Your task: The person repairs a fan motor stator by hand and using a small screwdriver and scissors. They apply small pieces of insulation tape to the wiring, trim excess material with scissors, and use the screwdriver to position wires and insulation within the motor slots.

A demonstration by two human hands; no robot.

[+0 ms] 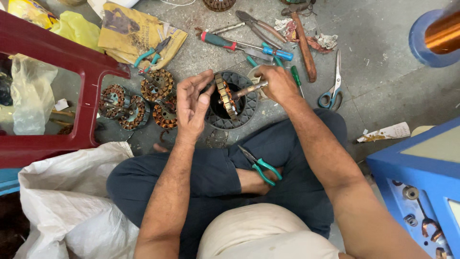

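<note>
Right hand [277,82] grips shaft of stator [226,96] firmly; left hand [191,108], fingers half-curled, touches its rim empty; steadying the shaft seems wise

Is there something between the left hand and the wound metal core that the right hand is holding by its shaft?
Nothing visible does. The left hand is open right beside the stator core, its fingertips at the core's edge with no object between them. The right hand grips the shaft from the other side, above the black round housing.
</note>
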